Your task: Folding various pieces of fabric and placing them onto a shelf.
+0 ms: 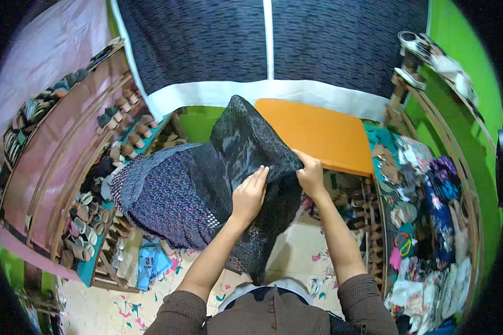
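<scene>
A dark, thin black cloth (246, 139) with a faint pattern hangs in front of me, draped over a pile of patterned fabric (167, 192) in purple and grey. My left hand (249, 194) lies flat on the black cloth, fingers together and pointing up. At the cloth's right edge my right hand (310, 174) pinches it, thumb and fingers closed on the fabric. The cloth's lower part falls down between my forearms.
An orange board (318, 134) lies behind the cloth. Wooden racks of sandals (89, 206) line the left side, and shelves with colourful goods (424, 212) stand on the right. A dark curtain with a white border (268, 50) hangs ahead. The tiled floor (296, 257) shows below.
</scene>
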A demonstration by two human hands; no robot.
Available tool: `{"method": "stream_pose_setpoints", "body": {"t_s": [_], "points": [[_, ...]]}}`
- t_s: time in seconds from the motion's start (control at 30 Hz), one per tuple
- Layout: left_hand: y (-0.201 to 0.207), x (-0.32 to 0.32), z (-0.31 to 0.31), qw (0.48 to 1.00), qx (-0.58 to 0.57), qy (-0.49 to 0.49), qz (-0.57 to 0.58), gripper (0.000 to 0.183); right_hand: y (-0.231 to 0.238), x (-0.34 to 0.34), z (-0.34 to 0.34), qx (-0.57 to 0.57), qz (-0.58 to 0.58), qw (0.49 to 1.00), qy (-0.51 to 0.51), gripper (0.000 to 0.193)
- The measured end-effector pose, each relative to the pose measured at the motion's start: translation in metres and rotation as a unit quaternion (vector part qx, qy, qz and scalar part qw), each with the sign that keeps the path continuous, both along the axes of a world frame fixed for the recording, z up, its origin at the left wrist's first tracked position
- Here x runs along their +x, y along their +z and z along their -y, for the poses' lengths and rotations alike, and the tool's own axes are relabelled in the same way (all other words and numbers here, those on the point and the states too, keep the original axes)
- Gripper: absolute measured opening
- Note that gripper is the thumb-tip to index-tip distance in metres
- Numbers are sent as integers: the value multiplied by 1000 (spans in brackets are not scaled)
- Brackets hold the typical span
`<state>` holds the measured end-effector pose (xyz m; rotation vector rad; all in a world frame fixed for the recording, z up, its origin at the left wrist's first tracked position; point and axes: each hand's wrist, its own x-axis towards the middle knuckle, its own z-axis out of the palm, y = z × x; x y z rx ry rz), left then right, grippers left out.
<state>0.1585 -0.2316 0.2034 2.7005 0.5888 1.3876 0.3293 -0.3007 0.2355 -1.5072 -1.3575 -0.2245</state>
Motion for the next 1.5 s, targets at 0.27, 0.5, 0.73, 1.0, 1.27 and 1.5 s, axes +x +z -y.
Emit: {"method": "stream_pose_setpoints", "body": {"t_s": [0.27, 0.5, 0.73, 1.0, 1.27, 1.5], "points": [[32, 88, 80, 995, 62, -69, 19, 22, 5, 72, 151, -110, 129, 952, -254, 28], [49, 145, 148, 976, 142, -164, -22, 30, 34, 107, 269, -220, -23, 959, -175, 29], [17, 143, 177, 975, 146, -155, -59, 24, 65, 103, 304, -461, -89, 883, -21, 39], [13, 133, 187, 984, -115, -133, -3, 28, 55, 89, 289, -312, -80, 944, -64, 34], [9, 90, 151, 899, -259, -178, -305, 34, 53, 80, 265, -327, 31, 945, 4, 40], [33, 68, 138, 992, -56, -86, -79, 23, 34, 76, 249, -263, -16, 959, -106, 39]]}}
